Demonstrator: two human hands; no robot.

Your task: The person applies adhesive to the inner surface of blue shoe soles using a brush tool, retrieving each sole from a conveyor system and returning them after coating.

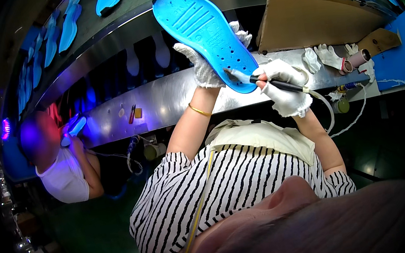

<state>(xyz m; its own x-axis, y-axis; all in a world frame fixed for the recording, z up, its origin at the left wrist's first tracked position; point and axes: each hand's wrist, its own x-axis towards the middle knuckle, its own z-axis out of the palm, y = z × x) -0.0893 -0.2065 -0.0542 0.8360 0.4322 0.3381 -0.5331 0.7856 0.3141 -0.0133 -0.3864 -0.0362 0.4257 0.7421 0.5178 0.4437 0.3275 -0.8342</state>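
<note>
A bright blue shoe sole (202, 31) is held up in front of me, its broad face with raised ribs and small holes turned toward me. My left hand (205, 69), in a white glove, grips it from underneath, thumb on the left edge and fingertips showing past the right edge. In my right hand (284, 84), gloved with some fingertips bare, is a black-handled brush (279, 83) with a pale hose running from its rear end. The brush's pale tip lies over the sole's lower end; whether it touches cannot be made out.
Beyond a metal rail, a conveyor belt (143, 0) carries several blue soles. A cardboard sheet (311, 18) leans at the right above a metal shelf (161, 88). Loose white gloves (328, 58) and a thread cone (357, 59) lie there. A co-worker (63, 167) works at the left.
</note>
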